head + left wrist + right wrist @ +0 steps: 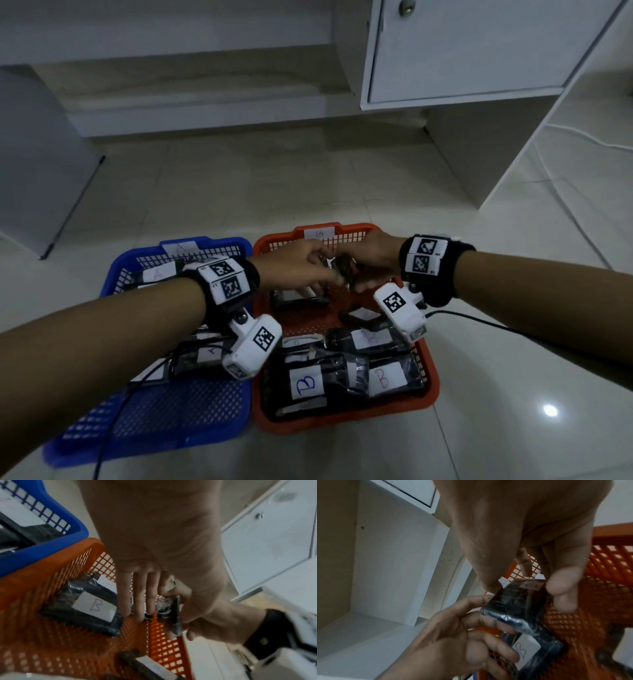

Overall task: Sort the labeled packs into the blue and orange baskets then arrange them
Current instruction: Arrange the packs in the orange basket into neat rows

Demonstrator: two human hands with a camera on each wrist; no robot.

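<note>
Both hands meet over the far half of the orange basket (342,419) and hold one black plastic-wrapped pack (343,270) between them. My left hand (330,274) pinches its left end, while the other fingers (142,601) point straight down. My right hand (361,279) grips the same pack (510,601) between thumb and forefinger. Several black packs with white B labels (306,382) lie in the orange basket. The blue basket (137,448) on the left holds packs labelled A (156,274), partly hidden by my left forearm.
The baskets sit side by side on a pale tiled floor. A white cabinet (462,51) with a door stands behind them, and its side panel (486,154) reaches the floor at right. A white cable (561,192) crosses the floor at right. Black camera leads trail from both wrists.
</note>
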